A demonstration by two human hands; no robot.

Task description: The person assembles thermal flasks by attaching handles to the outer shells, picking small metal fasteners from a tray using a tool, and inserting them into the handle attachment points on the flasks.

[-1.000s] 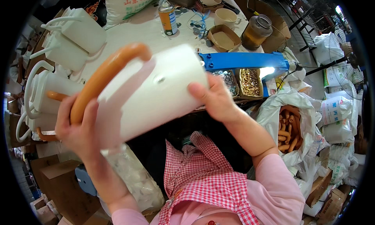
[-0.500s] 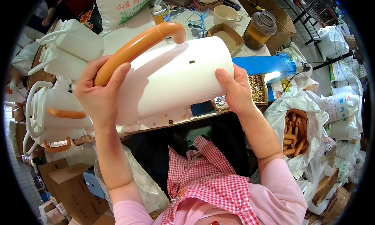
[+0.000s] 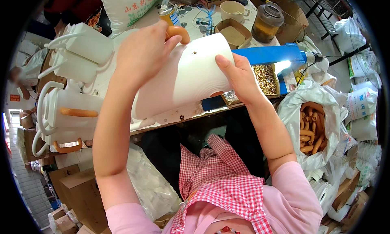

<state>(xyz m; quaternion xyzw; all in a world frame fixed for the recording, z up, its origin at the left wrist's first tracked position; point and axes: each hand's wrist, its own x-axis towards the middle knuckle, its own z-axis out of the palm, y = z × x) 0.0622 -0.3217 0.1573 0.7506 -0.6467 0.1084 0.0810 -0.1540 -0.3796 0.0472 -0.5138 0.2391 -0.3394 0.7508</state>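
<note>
A white plastic cylinder-shaped container (image 3: 183, 75) lies on its side before me at the table's front edge, tilted with its right end farther off. Along its upper side runs an orange curved handle (image 3: 179, 32); only its right end shows. My left hand (image 3: 144, 51) is closed over the handle, hiding most of it. A small slot shows in the white wall near the handle's end. My right hand (image 3: 239, 73) grips the container's right end, thumb on the outside, other fingers mostly hidden. A bit of orange shows at the lower edge near this end.
A blue machine arm (image 3: 268, 55) reaches to the container's right end, above a box of brass-coloured fasteners (image 3: 266, 78). A bag of orange handles (image 3: 312, 130) stands at right. White containers (image 3: 77, 49) crowd the left. Behind are a spray can (image 3: 168, 15) and a lidded jar (image 3: 268, 21).
My left hand has moved up and right along the handle, now covering its middle. The container has shifted slightly left and turned a little, and the orange bit at its lower edge has come into view.
</note>
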